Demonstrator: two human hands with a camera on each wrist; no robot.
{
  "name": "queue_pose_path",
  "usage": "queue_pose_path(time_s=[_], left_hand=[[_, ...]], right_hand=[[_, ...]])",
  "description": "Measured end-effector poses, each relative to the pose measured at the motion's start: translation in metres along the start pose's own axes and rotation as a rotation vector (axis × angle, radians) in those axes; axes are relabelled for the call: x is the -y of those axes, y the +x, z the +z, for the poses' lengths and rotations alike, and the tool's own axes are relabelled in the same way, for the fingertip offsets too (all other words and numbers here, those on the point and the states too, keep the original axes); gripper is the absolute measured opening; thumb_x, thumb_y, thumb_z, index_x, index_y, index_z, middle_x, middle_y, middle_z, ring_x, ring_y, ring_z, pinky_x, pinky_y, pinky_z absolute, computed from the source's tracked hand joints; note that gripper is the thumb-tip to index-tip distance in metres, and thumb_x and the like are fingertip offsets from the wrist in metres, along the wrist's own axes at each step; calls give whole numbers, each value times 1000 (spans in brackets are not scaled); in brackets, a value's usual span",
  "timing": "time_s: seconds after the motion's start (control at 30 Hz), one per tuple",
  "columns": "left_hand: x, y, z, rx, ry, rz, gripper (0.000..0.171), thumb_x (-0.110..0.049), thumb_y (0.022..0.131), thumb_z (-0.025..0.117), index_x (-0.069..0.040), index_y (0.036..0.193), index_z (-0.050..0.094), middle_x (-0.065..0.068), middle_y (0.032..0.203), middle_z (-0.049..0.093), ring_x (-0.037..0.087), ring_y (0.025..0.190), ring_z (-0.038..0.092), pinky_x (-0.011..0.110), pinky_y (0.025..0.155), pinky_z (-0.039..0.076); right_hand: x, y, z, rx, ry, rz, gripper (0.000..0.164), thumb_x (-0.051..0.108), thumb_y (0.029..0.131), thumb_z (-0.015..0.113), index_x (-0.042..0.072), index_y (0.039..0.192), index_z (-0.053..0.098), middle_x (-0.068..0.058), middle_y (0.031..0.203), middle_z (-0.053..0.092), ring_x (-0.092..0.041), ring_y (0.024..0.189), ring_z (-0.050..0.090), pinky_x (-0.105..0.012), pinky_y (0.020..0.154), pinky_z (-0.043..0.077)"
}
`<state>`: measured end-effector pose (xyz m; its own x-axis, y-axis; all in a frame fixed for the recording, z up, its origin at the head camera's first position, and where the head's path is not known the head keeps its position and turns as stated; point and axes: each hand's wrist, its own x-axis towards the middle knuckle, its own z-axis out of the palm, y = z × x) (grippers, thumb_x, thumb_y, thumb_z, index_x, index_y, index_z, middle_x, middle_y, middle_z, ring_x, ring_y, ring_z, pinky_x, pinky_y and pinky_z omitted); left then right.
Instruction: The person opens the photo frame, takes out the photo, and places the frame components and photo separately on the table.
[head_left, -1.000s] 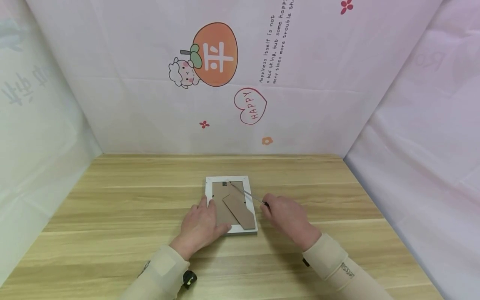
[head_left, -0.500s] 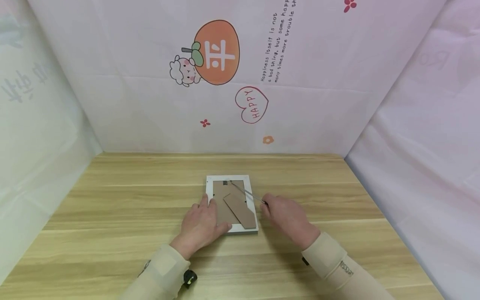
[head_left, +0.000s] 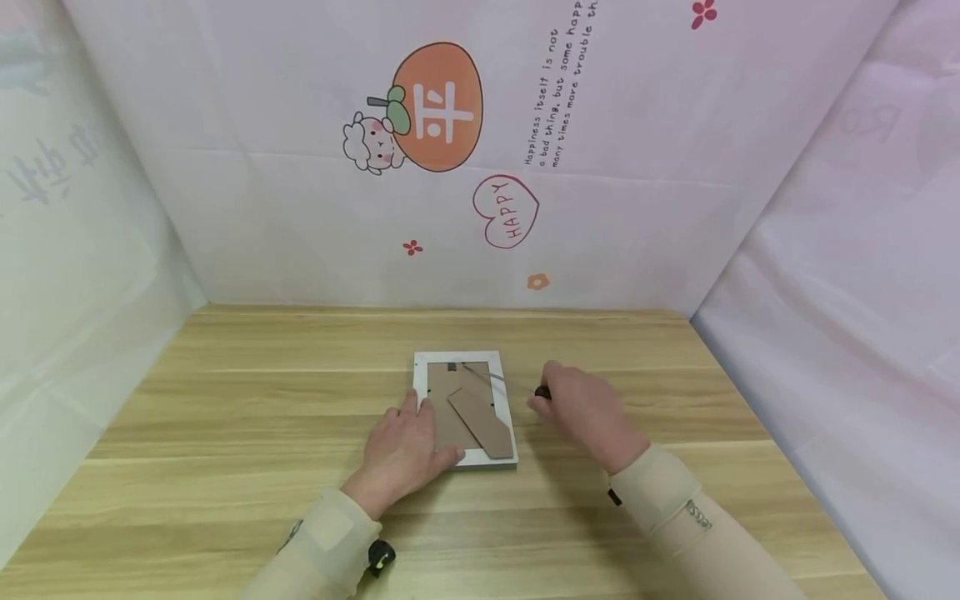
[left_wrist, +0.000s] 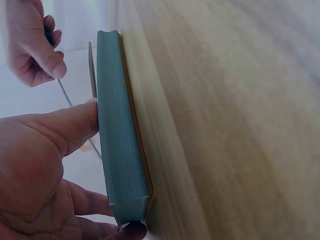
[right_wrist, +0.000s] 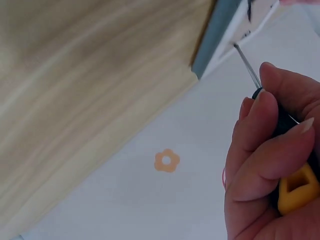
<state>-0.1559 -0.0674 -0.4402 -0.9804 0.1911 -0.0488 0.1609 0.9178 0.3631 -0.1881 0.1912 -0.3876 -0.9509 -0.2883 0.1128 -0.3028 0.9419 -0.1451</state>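
Observation:
A white-rimmed picture frame (head_left: 507,421) lies back up on the table, its brown backing board (head_left: 450,425) and slanted stand leg (head_left: 483,427) showing. My left hand (head_left: 401,450) rests at its near left corner, thumb on the near rail and extended fingers along the left rail. Blue-grey sides of the frame (left_wrist: 120,125) show in the left wrist view. With curled fingers my right hand (head_left: 585,408) grips a screwdriver (right_wrist: 295,192) with a black and yellow handle. The thin shaft slants over the frame, its tip at a small dark tab (head_left: 463,364) on the far rail's inner edge.
A wood-grain table (head_left: 262,400) carries the frame. Behind it stands a white cloth wall (head_left: 300,233) with printed drawings and words, and similar cloth walls (head_left: 847,333) close off the sides. A black band piece (head_left: 380,557) hangs at the left cuff.
My right hand has moved a little farther back and to the right, taking the screwdriver's handle along, while the tip stays by the same tab. The left hand and the frame hold their place.

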Motion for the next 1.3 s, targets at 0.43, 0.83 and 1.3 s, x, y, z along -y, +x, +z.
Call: queue_pose_path(time_s=[0.43, 0.83, 1.3], left_hand=[[0, 1, 2, -1, 27, 8, 95, -61, 87, 75, 6, 150, 48, 32, 162, 34, 47, 129, 55, 55, 106, 48], [1, 0, 2, -12, 27, 13, 94, -59, 87, 76, 7, 148, 49, 34, 161, 36, 48, 127, 56, 55, 106, 47], [2, 0, 1, -13, 33, 21, 95, -60, 88, 75, 7, 149, 48, 34, 161, 35, 48, 129, 55, 56, 106, 48]], right_hand=[[-4, 15, -26, 92, 4, 41, 25, 33, 97, 72, 14, 85, 62, 4, 70, 58, -12, 61, 51, -28, 54, 38], [-7, -5, 13, -303, -188, -175, 29, 22, 83, 87, 10, 95, 63, -1, 65, 61, -10, 44, 44, -26, 36, 32], [-9, -1, 11, -218, -134, -121, 28, 27, 90, 83, 15, 87, 57, 2, 62, 54, -9, 50, 44, -26, 39, 32]])
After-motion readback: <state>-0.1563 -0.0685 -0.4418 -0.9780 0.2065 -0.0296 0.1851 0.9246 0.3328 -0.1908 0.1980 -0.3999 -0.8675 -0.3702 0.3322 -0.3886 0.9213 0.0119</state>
